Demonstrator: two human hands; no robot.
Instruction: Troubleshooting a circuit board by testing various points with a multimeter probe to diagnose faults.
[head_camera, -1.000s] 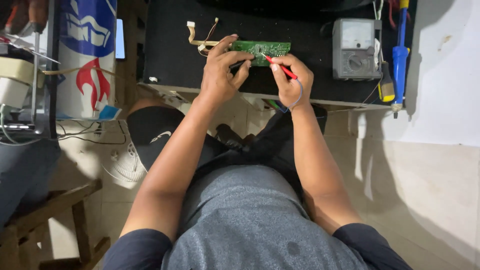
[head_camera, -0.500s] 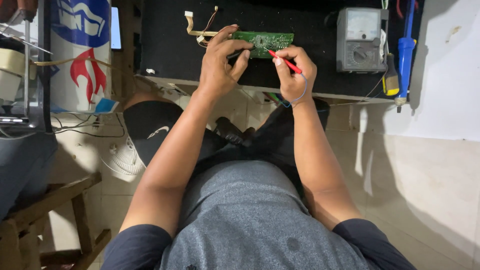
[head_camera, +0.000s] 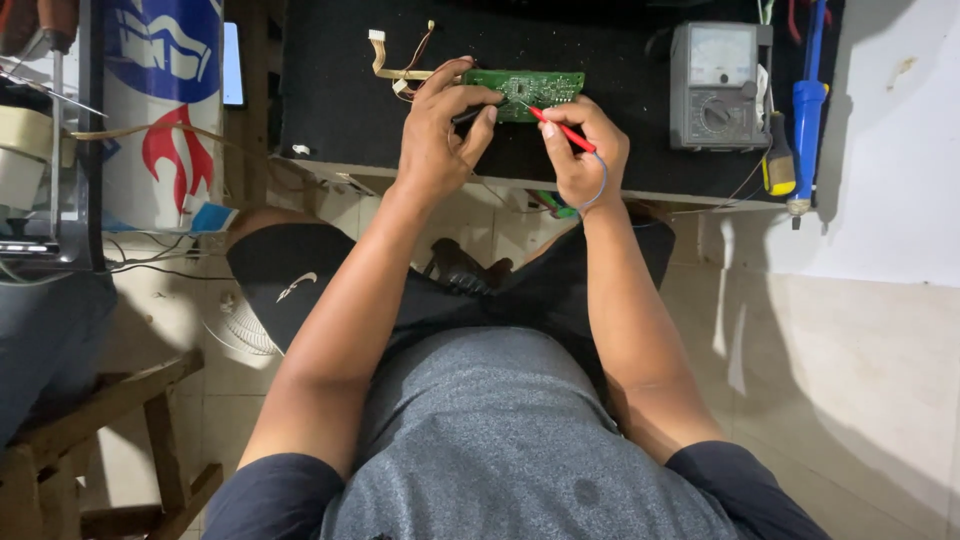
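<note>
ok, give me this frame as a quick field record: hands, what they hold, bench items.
left hand: holds a black probe, tip on the green circuit board
right hand: holds a red probe, tip on the same board
board: lies flat on the black mat, ribbon cable at its left end
meter: grey analog multimeter, right of the board
tool: blue-handled soldering iron at the bench's right edge

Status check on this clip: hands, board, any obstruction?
Left hand shut on black probe; right hand shut on red probe. Both tips on green circuit board, flat on black mat. Nothing blocking; analog meter sits right.
</note>
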